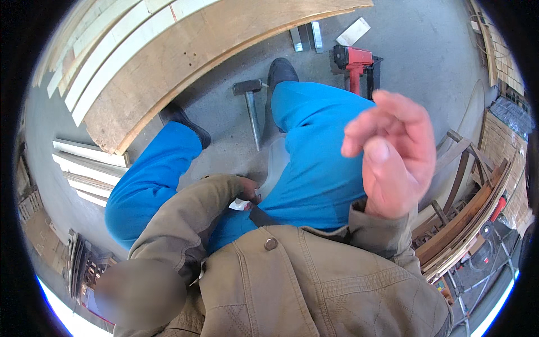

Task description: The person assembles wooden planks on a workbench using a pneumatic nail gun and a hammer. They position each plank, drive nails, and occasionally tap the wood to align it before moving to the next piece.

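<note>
My right hand (396, 154) is raised above my right thigh, fingers loosely curled, thumb apart from them, with nothing in it. My left hand (250, 190) is low between my thighs, mostly hidden by its sleeve. Its fingers are bent by a small white and red thing (240, 205) whose kind I cannot make out. Between my shoes a hammer (251, 109) stands or lies with its dark head away from me and its metal handle toward me. A red and black nail gun (358, 64) rests on the floor beyond my right knee.
A large wooden panel with pale boards (168, 73) spans the far left. Two metal strips (317, 37) and a pale wood block (353, 32) lie on the floor ahead. Boards are stacked (90, 163) at left; a rack of planks (463, 216) stands at right.
</note>
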